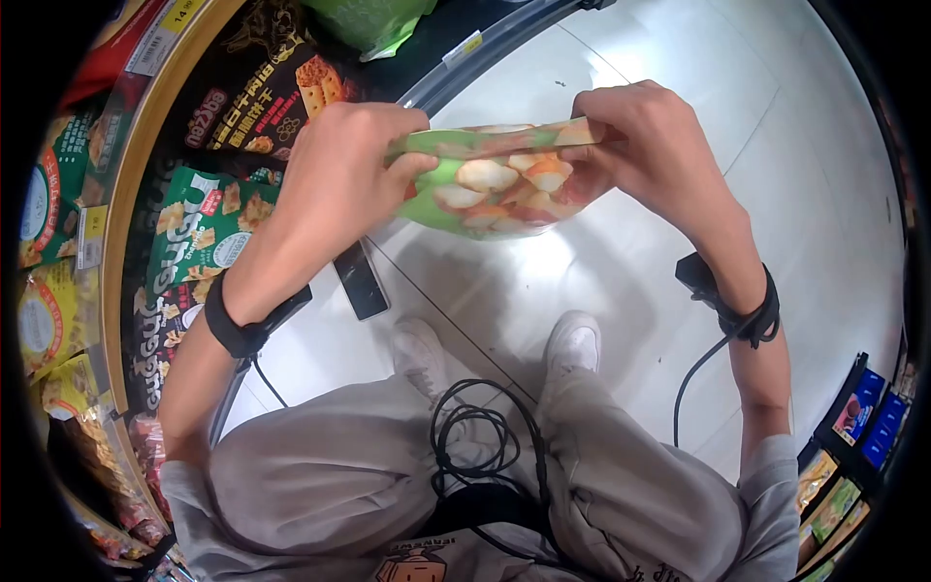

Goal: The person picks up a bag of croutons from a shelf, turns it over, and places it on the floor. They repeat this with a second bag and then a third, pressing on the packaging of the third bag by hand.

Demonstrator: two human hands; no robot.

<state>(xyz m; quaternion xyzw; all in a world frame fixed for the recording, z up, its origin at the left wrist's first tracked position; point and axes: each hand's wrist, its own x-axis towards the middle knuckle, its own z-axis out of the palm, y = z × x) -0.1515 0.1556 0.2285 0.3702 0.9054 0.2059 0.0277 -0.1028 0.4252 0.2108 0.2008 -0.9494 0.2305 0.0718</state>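
A green snack bag point(485, 179) with pictures of pale and reddish pieces is stretched between my two hands, above the floor. My left hand point(354, 175) pinches its left end, the thumb on the near face. At the opposite end my right hand point(650, 145) grips the upper corner, fingers curled round it. The bag's top edge looks folded over toward me. Both wrists wear black straps with cables.
Shelves to the left hold a green snack bag point(213, 223), a black biscuit bag point(276, 92) and several others. A phone point(362, 281) lies on the tiled floor point(601, 281) near white shoes point(572, 341). A coiled black cable point(475, 436) hangs between the knees. Blue packs point(863, 407) stand at right.
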